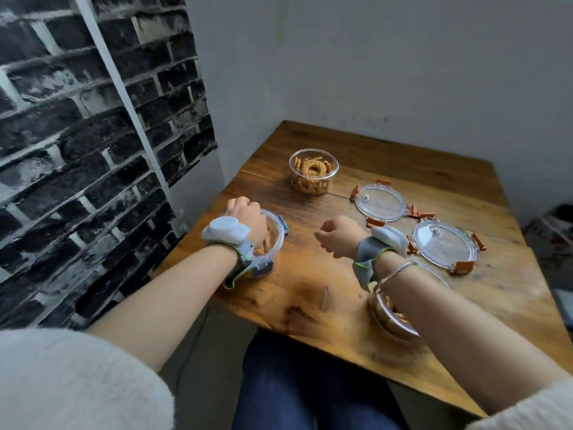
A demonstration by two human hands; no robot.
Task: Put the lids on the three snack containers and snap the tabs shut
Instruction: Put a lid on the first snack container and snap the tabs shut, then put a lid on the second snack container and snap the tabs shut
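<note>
1. Left hand (245, 217) is curled over the left container (273, 240), the one with the grey-tabbed lid already on it. Fingers look clamped onto the far rim, so I'd guess it's pressing or snapping a tab.
2. Right hand (339, 235) hangs just beside it in a loose fist, holding nothing, not touching the container.
3. Both forearms are stretched out over the wooden table (325, 283), wrists bent down, each with a padded wrist band.
4. Near container (392, 315) sits open under the right forearm; far container (313, 175) is open at the back, full of ring snacks.
5. Two orange-tabbed lids (380, 202) (445, 245) lie flat to the right. Next move, I reckon: grab one and seat it squarely before snapping tabs.
</note>
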